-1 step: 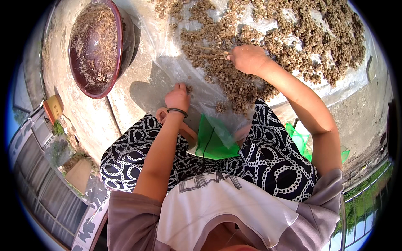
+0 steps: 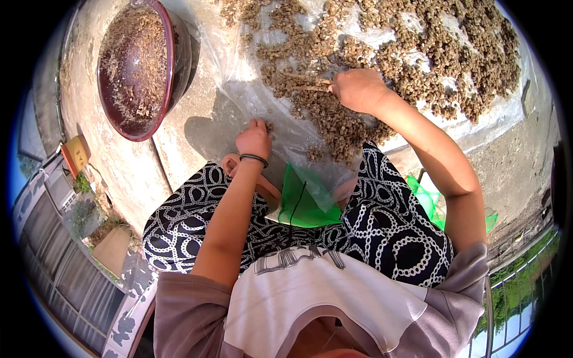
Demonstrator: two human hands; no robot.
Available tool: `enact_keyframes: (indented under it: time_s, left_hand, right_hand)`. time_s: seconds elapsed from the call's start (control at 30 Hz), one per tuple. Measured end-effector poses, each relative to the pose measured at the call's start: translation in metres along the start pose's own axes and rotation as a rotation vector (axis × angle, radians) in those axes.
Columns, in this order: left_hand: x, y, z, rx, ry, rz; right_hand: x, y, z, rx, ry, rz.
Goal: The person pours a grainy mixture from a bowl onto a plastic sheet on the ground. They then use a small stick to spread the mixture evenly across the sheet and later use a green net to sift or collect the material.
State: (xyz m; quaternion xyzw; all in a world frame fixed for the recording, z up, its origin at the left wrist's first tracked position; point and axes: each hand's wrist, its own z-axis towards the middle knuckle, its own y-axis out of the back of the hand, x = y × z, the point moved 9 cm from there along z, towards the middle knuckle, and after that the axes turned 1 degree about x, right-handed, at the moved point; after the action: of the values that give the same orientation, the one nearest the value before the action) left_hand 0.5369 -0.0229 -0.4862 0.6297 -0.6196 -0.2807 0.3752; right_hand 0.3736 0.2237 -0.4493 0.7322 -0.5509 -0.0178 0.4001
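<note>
My right hand (image 2: 360, 90) is closed round a pair of thin wooden sticks (image 2: 307, 82), like chopsticks or tongs, whose tips point left over small brown dried pieces (image 2: 346, 128). These pieces lie in an uneven layer on a clear plastic sheet (image 2: 239, 62). My left hand (image 2: 253, 142), with a dark band on its wrist, is closed low at the sheet's near left side. A few brown pieces (image 2: 270, 127) show beside its fingertips. What its fingers hold, if anything, is hidden.
A dark red oval basin (image 2: 169, 71) with brown bits inside stands at the far left on the concrete ground (image 2: 113, 161). Green netting (image 2: 301, 206) lies between my knees, and more shows by my right leg. My patterned trouser legs (image 2: 394, 232) border the near side.
My right hand has shifted slightly to the right and nearer with the sticks, which now look a little further apart. My left hand has hardly moved.
</note>
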Motion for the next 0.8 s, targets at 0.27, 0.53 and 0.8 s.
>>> enact_keyframes:
  time_s: [0.27, 0.53, 0.8]
  left_hand:
    - [-0.021, 0.033, -0.01, -0.02, 0.092, -0.478]
    - [-0.016, 0.112, -0.019, 0.091, 0.103, -0.422]
    - [-0.034, 0.219, -0.073, 0.057, -0.299, -0.383]
  right_hand:
    - [-0.046, -0.023, -0.077, -0.198, -0.079, 0.122]
    - [-0.062, -0.101, -0.089, -0.104, -0.194, 0.254]
    - [-0.102, -0.14, -0.175, -0.053, -0.251, 0.367]
